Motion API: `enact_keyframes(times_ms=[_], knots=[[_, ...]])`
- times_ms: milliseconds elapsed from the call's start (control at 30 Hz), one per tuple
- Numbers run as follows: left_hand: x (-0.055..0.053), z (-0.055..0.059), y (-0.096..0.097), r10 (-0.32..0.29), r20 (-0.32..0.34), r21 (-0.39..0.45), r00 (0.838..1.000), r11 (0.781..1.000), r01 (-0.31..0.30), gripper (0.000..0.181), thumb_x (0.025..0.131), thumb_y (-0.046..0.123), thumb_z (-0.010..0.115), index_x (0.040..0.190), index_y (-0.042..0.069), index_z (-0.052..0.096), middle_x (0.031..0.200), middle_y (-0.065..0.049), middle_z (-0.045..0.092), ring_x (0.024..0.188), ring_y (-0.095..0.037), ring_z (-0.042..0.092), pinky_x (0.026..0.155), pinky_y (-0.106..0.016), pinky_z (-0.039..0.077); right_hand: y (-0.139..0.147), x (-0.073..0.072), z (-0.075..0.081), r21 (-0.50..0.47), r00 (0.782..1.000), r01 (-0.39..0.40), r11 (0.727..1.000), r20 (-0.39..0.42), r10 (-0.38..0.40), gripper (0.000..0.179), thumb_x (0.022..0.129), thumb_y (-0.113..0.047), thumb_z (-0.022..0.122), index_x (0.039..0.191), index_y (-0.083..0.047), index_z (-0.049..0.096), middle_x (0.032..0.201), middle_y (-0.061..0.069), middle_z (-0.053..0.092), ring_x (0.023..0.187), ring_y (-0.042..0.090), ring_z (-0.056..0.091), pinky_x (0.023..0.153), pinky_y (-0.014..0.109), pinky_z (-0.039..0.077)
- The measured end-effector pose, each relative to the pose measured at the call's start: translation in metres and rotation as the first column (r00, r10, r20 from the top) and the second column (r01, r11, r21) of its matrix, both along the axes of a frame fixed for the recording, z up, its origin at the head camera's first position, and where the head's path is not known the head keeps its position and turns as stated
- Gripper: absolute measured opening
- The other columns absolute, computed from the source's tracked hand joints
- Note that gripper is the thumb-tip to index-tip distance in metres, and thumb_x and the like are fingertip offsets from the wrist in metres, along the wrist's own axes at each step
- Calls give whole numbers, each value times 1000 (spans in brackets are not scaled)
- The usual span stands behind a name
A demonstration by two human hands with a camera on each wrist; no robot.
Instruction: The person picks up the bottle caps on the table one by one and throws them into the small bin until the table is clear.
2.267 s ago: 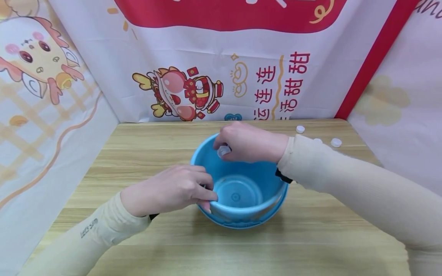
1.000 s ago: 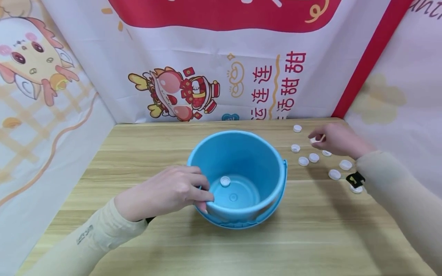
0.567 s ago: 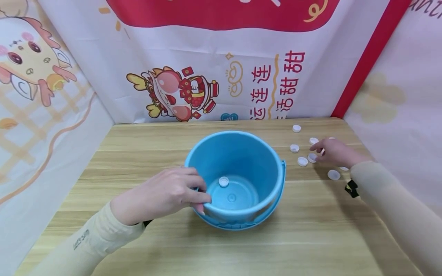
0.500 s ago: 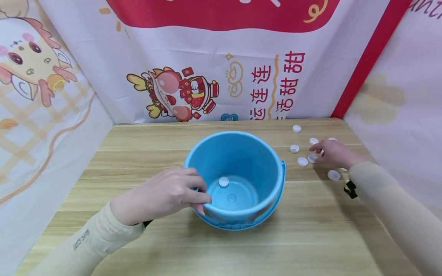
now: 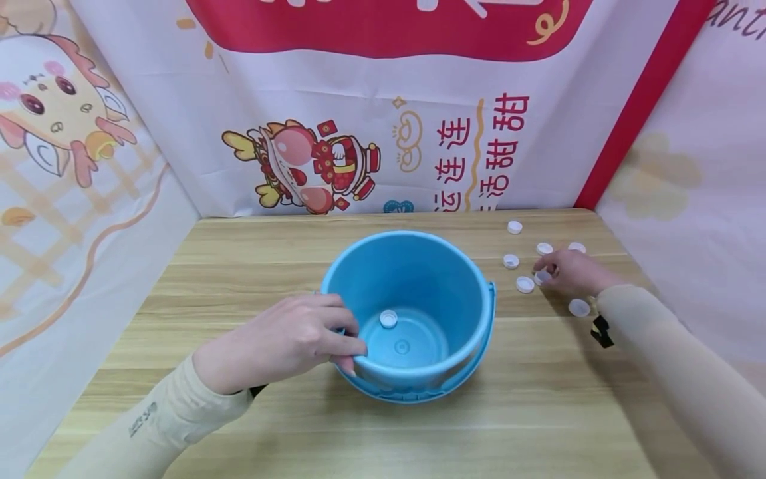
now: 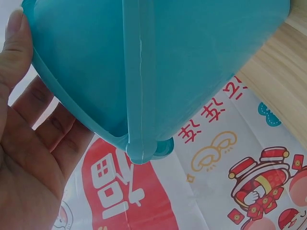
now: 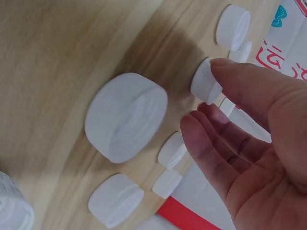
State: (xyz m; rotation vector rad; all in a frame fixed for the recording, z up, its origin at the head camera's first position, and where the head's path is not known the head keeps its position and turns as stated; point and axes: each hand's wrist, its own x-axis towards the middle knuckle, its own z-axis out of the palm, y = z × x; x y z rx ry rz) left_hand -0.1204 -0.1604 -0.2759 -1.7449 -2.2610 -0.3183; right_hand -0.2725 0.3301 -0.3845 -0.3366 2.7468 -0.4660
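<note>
In the head view, my left hand grips the rim of a light blue plastic bucket at its near left side. The left wrist view shows its thumb on one side of the rim and the other fingers beyond it. A white bottle cap lies on the bucket's floor. My right hand is low over the table on the right, around another bottle cap. Its thumb tip overlaps that cap's upper edge; the fingertips come close to its lower edge, loosely bent with a gap.
Several more white caps lie scattered round the right hand, among them a nearer cap, a left cap and a far cap. The bucket's handle hangs down its side. Printed cloth stands behind the wooden table.
The right hand has come away from inside the bucket to the caps on the right; a cap now lies in the bucket. Lately it has shifted slightly nearer. The left hand keeps hold of the rim.
</note>
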Motion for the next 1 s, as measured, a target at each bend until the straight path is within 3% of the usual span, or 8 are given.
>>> enact_keyframes(times_ms=[300, 567, 733, 900, 1000], knots=[[1, 0, 1, -11, -6, 27, 1000, 1000, 11, 28, 79, 31, 83, 104, 21, 79, 91, 2, 68, 85, -15, 61, 73, -25, 54, 3, -2, -8, -7, 1000, -14, 1000, -26, 14, 32, 90, -10, 72, 121, -2, 67, 91, 8, 60, 83, 25, 54, 74, 40, 47], [1, 0, 1, -10, -8, 23, 1000, 1000, 10, 28, 79, 31, 82, 104, 20, 79, 91, 2, 69, 86, -15, 61, 75, -25, 54, 1, 1, -4, -9, 998, -19, 1000, -52, 19, 31, 90, -10, 72, 118, 1, 67, 94, 9, 64, 84, 26, 56, 76, 44, 49], [1, 0, 0, -17, -1, 19, 1000, 1000, 17, 28, 79, 31, 82, 105, 21, 78, 91, 2, 69, 84, -17, 61, 75, -25, 54, -3, 5, 9, -16, 988, -45, 999, -152, 42, 30, 87, -7, 72, 113, 6, 68, 101, 18, 68, 90, 30, 61, 83, 53, 50], [1, -1, 0, -25, -3, 25, 1000, 999, 25, 27, 80, 32, 82, 104, 21, 78, 91, 3, 68, 84, -17, 61, 75, -24, 53, -7, 6, 28, -33, 969, -108, 994, -229, 98, 29, 84, -4, 73, 110, 8, 68, 99, 19, 69, 84, 28, 63, 78, 50, 52], [1, -1, 0, -27, -7, 28, 1000, 999, 27, 26, 81, 32, 81, 104, 21, 79, 91, 3, 68, 84, -16, 60, 74, -24, 53, -16, 10, 45, -23, 969, -99, 995, -231, 91, 30, 87, -6, 72, 114, 6, 68, 99, 17, 69, 81, 25, 64, 74, 46, 55]])
